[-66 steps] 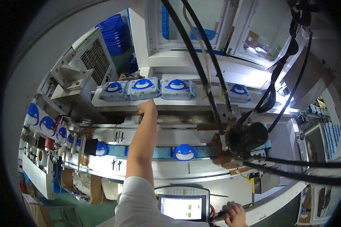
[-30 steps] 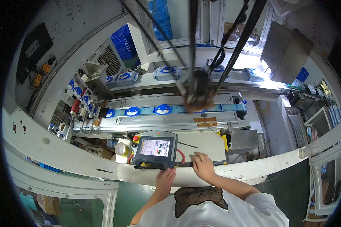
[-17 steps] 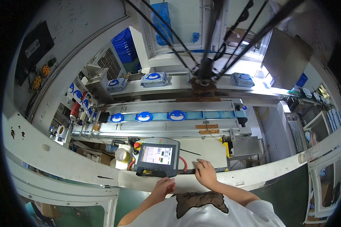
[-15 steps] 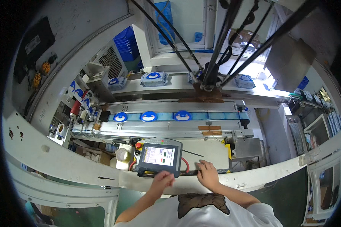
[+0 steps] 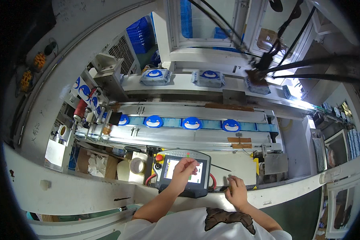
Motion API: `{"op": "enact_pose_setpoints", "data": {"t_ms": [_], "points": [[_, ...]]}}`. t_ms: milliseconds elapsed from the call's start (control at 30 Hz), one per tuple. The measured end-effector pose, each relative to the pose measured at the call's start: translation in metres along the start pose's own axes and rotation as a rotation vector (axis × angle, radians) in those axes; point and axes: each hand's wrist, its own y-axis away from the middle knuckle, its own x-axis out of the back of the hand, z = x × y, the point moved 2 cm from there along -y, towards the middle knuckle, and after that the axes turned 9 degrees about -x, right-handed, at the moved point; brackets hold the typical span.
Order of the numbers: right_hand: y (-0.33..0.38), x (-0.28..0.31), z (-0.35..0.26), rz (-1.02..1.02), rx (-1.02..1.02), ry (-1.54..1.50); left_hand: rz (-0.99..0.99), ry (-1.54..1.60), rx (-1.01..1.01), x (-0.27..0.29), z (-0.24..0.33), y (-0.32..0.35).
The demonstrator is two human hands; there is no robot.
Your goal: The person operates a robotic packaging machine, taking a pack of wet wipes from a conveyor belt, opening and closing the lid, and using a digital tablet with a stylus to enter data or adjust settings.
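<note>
**Hands at the Control Screen by the Moving Belt**

The left hand (image 5: 185,170) is on a grey control box with a bright screen (image 5: 183,173). The fingers are bent a little and rest on the screen. The hand does not grip anything; it only touches the glass. The box sits right under this hand, on the ledge in front of the person. A red round button (image 5: 159,157) is on the box, just to the left of the hand.

The right hand (image 5: 237,191) lies on the white ledge (image 5: 292,188), off to the right of the box. Its fingers are curled down onto the ledge. It is too small to tell if it holds something.

A roll of tape (image 5: 138,165) sits to the left of the box, near the red button.

Past the left hand, farther from the person, runs a blue belt (image 5: 212,125). Blue and white lids (image 5: 192,123) with a smiley picture lie on it in a row, apart from each other. Farther still is a white belt with soft packs (image 5: 155,76) on it. A black robot arm with thin rods (image 5: 264,64) hangs over the packs, far up and to the right of both hands.
</note>
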Motion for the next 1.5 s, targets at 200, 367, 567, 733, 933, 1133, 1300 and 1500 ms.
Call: {"op": "enact_pose_setpoints", "data": {"t_ms": [200, 367, 567, 733, 933, 1133, 1300, 1500], "points": [[-0.001, 0.002, -0.003, 0.029, 0.023, -0.014, -0.254, -0.268, 0.027, 0.006, -0.018, 0.054], [0.000, 0.000, 0.000, 0.035, 0.036, -0.018, -0.267, -0.368, 0.307, 0.023, -0.064, 0.110], [0.001, 0.000, 0.003, 0.030, 0.070, -0.029, 0.007, -0.141, 0.360, 0.025, -0.086, 0.130], [0.002, 0.001, 0.005, 0.036, 0.068, -0.041, 0.052, -0.077, 0.394, 0.022, -0.085, 0.127], [0.003, 0.000, 0.008, 0.033, 0.059, -0.058, 0.219, -0.010, 0.248, 0.000, -0.088, 0.122], [-0.003, -0.014, 0.001, -0.104, 0.038, -0.107, 0.425, 0.160, 0.095, -0.005, -0.082, 0.118], [-0.038, -0.023, 0.021, -0.027, 0.151, -0.047, 0.498, -0.092, 0.049, -0.020, -0.089, 0.099], [-0.079, -0.057, 0.031, -0.137, 0.287, 0.148, 0.628, 0.010, -0.032, -0.028, -0.107, 0.090]]}}
